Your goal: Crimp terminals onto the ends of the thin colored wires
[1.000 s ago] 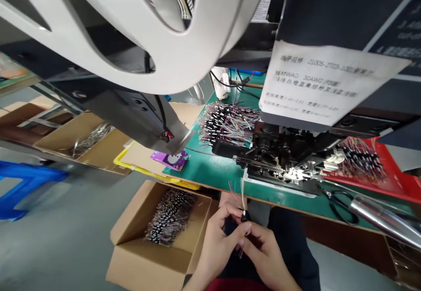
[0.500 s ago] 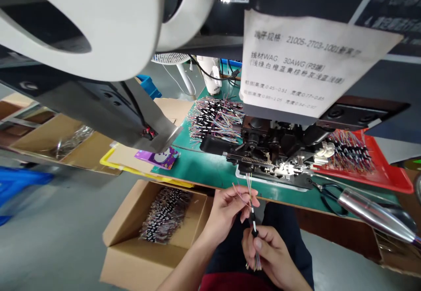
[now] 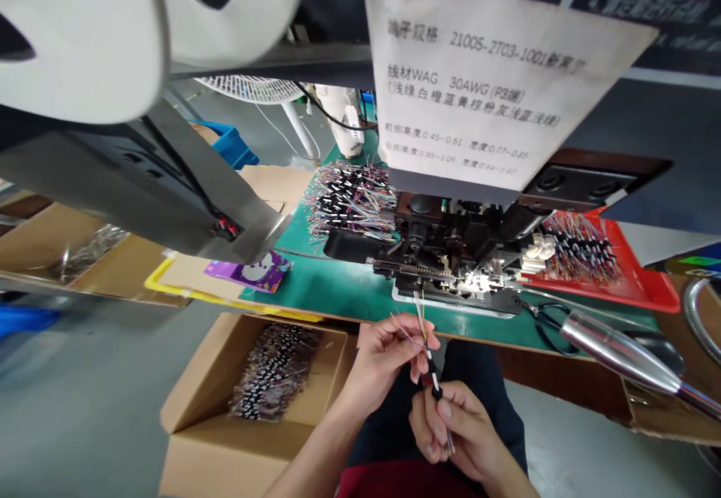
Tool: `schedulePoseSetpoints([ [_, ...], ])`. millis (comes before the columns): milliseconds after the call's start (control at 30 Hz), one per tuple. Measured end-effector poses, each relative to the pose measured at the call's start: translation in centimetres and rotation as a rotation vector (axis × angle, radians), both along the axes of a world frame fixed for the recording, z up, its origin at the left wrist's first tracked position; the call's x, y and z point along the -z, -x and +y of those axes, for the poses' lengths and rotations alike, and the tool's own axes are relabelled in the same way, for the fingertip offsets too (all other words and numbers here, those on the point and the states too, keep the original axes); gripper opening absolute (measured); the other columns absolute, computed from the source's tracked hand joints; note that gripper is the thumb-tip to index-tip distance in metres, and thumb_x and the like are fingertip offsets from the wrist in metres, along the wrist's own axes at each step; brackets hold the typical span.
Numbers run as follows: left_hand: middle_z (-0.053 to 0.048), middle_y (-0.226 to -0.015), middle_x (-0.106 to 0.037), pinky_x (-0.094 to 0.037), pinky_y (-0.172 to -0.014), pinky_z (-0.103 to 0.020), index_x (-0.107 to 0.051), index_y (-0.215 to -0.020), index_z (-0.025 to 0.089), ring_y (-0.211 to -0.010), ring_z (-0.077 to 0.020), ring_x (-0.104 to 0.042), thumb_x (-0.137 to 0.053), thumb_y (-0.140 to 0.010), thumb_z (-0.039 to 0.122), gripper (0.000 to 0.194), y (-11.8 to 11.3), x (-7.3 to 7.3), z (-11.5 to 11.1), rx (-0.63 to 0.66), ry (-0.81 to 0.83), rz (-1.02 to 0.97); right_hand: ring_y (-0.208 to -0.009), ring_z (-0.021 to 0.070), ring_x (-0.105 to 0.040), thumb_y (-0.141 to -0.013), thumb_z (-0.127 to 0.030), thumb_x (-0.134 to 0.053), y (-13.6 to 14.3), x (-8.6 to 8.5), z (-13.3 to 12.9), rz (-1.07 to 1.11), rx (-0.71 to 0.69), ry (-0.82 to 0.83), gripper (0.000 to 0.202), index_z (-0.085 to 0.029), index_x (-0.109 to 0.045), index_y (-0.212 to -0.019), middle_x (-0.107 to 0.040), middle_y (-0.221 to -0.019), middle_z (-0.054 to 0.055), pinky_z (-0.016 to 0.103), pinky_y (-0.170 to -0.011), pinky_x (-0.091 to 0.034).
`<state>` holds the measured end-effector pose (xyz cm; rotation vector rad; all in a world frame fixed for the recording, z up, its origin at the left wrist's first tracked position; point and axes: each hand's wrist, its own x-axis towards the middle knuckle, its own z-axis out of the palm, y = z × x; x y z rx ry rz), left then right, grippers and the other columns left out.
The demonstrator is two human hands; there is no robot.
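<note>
Just off the surface's [image 3: 338, 288] near edge, 1 wire bundle [image 3: 434, 379] is in hand: the left hand [image 3: 380, 351] pinches its splayed top, the right hand [image 3: 465, 419] grips its lower part. Other bundles [image 3: 349, 201] lie by the far edge, in the red tray [image 3: 642, 280] and cardboard box [image 3: 197, 381]; which are finished, I can't tell.

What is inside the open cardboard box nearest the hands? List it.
The cardboard box holds a pile of thin wire bundles with black and white bands. Bare cardboard shows beside them. Whatever lies beneath the pile is covered and cannot be seen.
</note>
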<state>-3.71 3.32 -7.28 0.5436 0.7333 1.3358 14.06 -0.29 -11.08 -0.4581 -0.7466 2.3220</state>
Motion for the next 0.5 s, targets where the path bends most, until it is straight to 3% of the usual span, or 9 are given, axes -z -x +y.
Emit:
schedulePoseSetpoints([
  [100, -0.008, -0.091, -0.086, -0.054, -0.047, -0.017, -0.089, -0.101, 0.017, -0.057, -0.0110, -0.070, -0.097, -0.092, 0.032, 0.019, 0.06, 0.23, 0.04, 0.000, -0.012, 0.003, -0.050, 0.0074, -0.044, -0.106, -0.058, -0.080, -0.01, -0.06, 0.01, -0.017, 0.000, -0.003, 0.055, -0.016, -0.066, -0.073, -0.061, -0.068, 0.002, 0.020, -0.046, -0.031],
  [233, -0.006, -0.084, -0.083, -0.053, -0.045, -0.017, -0.086, -0.095, 0.016, -0.055, -0.0104, -0.068, -0.099, -0.089, 0.033, 0.022, 0.32, 0.22, 0.12, -0.030, 0.010, 0.043, -0.055, 0.0075, -0.049, -0.112, -0.052, -0.076, -0.25, -0.23, 0.06, -0.129, 0.023, -0.029, 0.043, -0.012, -0.077, -0.096, -0.068, -0.075, 0.005, 0.019, -0.050, -0.028],
  [367, -0.005, -0.083, -0.081, -0.051, -0.043, -0.017, -0.083, -0.092, 0.016, -0.056, -0.0114, -0.068, -0.097, -0.093, 0.035, 0.024, 0.42, -0.13, 0.10, -0.047, 0.016, 0.098, -0.058, 0.0101, -0.045, -0.119, -0.055, -0.063, -0.71, -0.29, 0.18, -0.294, 0.070, -0.159, 0.045, -0.015, -0.070, -0.099, -0.063, -0.072, 0.001, 0.024, -0.056, -0.031],
  [500, -0.001, -0.074, -0.077, -0.040, -0.044, -0.013, -0.081, -0.096, 0.017, -0.048, -0.0050, -0.056, -0.094, -0.097, 0.038, 0.025, -0.13, -0.70, -0.23, -0.039, -0.011, 0.186, -0.067, 0.0138, -0.046, -0.121, -0.052, -0.058, -0.95, -0.08, 0.46, -0.279, 0.098, -0.237, 0.045, -0.019, -0.062, -0.092, -0.055, -0.075, -0.001, 0.029, -0.065, -0.036],
])
